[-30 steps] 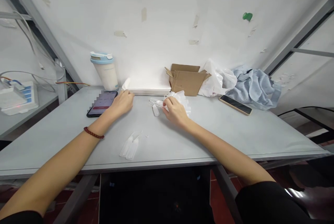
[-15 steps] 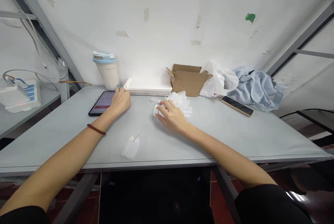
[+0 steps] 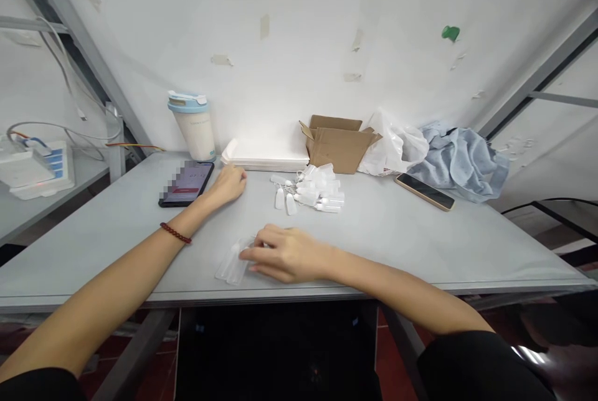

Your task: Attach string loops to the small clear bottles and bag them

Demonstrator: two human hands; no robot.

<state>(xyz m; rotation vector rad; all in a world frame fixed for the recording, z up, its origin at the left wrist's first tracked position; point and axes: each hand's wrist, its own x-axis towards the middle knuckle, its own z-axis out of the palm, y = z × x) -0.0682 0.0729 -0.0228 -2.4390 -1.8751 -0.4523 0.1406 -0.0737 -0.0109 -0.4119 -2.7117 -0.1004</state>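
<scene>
My right hand (image 3: 286, 255) hovers low over a small group of clear plastic tags (image 3: 230, 265) near the table's front edge. Its fingers are apart, and the foremost fingertip overlaps the tags; contact is unclear. Their thin strings are partly hidden by it. Farther back lies a loose pile of similar clear and white tags (image 3: 317, 188) with white strings, which neither hand touches. Beside a phone with a lit screen (image 3: 192, 183), my left hand (image 3: 228, 183) rests on the table with curled fingers and nothing visible in them.
A blue-lidded cup (image 3: 194, 130) stands at the back left, next to a white stack (image 3: 266, 155). Behind the pile are an open cardboard box (image 3: 339, 146) and a white plastic bag (image 3: 392, 142). A dark phone (image 3: 425, 192) and blue cloth (image 3: 458, 158) lie to the right.
My right hand has left the tag pile and moved toward me and left, over the small group. My left hand has shifted slightly right, away from the lit phone.
</scene>
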